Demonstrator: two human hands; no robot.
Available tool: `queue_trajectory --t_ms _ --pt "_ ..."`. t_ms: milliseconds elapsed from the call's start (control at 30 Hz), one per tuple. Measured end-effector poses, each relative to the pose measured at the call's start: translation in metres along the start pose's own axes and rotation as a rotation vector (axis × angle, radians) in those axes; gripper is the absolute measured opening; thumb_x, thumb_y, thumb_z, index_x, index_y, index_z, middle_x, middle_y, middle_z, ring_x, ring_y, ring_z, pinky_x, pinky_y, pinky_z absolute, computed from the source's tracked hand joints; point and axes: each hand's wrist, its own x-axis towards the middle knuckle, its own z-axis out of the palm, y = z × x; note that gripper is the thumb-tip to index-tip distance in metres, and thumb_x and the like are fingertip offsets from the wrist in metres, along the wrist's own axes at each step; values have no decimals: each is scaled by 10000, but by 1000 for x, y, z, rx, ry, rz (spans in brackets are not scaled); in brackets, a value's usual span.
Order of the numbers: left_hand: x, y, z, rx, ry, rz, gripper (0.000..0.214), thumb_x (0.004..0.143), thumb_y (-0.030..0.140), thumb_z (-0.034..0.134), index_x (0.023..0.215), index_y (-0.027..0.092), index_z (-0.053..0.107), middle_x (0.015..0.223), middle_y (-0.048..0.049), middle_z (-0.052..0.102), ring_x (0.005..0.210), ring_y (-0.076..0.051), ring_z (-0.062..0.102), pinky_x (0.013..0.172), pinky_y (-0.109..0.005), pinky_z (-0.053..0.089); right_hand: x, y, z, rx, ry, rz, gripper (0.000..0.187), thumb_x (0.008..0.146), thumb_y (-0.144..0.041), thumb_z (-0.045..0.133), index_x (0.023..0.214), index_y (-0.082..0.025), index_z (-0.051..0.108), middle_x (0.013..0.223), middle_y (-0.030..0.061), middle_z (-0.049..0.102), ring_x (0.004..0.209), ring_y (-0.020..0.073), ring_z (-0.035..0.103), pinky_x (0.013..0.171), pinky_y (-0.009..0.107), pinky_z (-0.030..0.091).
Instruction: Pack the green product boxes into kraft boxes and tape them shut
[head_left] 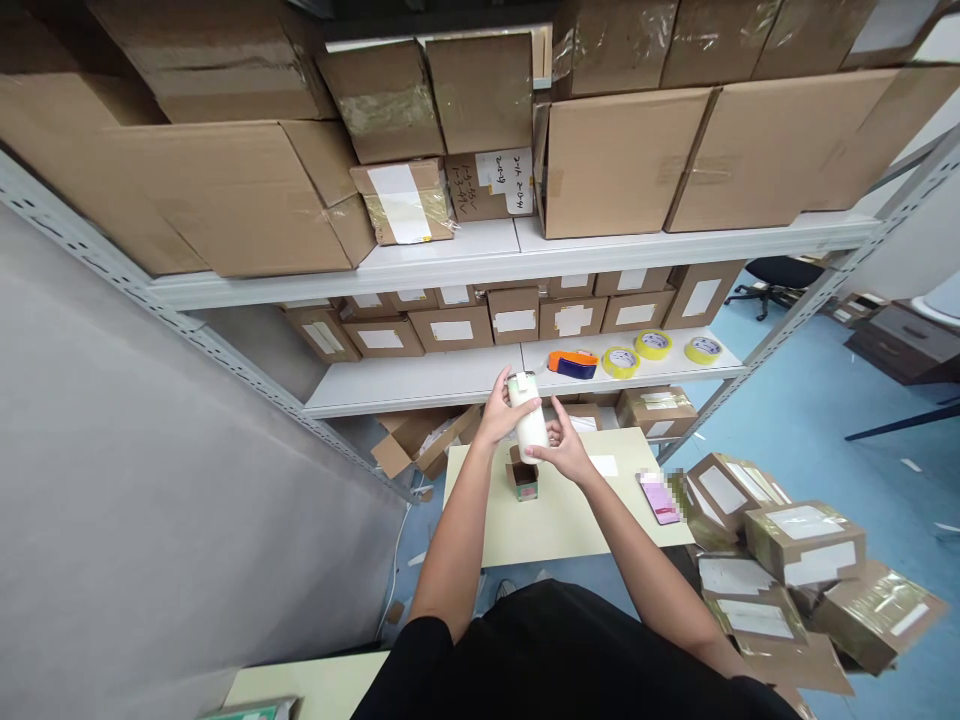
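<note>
Held up above the pale yellow table (555, 530) is a white tumbler (531, 425) with a light green top, tilted slightly. My left hand (501, 412) grips its upper part, the thumb lying across the front. Around the lower end are the fingers of my right hand (566, 452), its thumb near the base. Below the tumbler, a small open cardboard box (523, 478) with a green patch on its front stands on the table; its inside looks dark.
Ahead rises a metal shelf (420, 383) with cardboard boxes, yellow tape rolls (621, 362) and an orange and blue tape dispenser (574, 364). A pink-screened phone (660, 500) lies at the table's right. Taped cartons (806, 540) are piled beyond it. A grey wall (187, 480) stands left.
</note>
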Motion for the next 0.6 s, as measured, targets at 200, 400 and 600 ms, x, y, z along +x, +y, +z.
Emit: queue_trajectory --t_ms 200,400,600 --pt "1 -6 -3 -185 -124 -12 1273 686 352 957 1689 327 173 1343 -117 688 1149 -256 686 1063 -478 534 -3 -3 2 39 -78 15 1267 698 -422 915 1695 -319 141 1304 100 664 1121 265 670 976 442 570" --pt "4 -12 -4 -160 -56 -47 1383 594 300 1012 1688 306 166 1300 -122 687 1172 -261 681 1109 -492 492 2 3 1 57 -41 46 1355 668 -392 926 1700 -312 50 1241 87 706 1073 266 697 964 467 577" --pt "2 -10 -2 58 102 45 1080 691 412 948 1614 309 396 1371 -113 610 1246 -266 619 1111 -435 468 7 12 2 45 9 26 1300 671 -370 894 1693 -337 90 1120 47 700 952 241 720 893 451 597"
